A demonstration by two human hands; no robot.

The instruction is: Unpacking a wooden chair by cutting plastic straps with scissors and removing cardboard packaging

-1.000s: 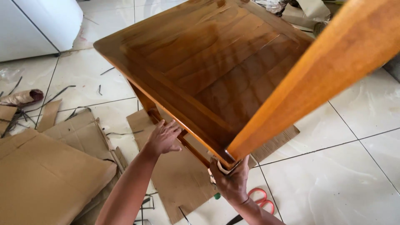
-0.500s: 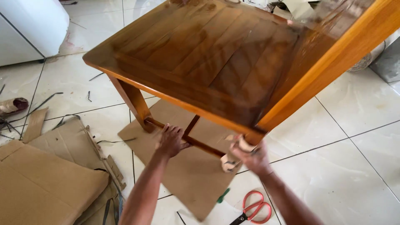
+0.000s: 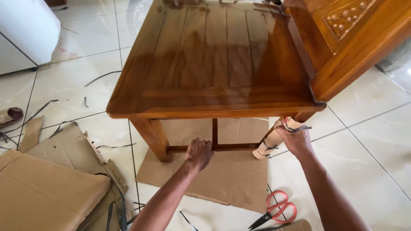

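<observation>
Wooden chair fills upper centre, standing on cardboard sheet over tiled floor. Left hand, lower centre, grip closed over the low rail between front legs. Right hand grasps paper-wrapped leg at right. Red scissors lie lower right. Flattened boxes lower left.

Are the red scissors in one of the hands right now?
No. The red scissors lie on the tile floor, while the left hand grips the chair's lower rail and the right hand holds the wrapped chair leg.
</observation>
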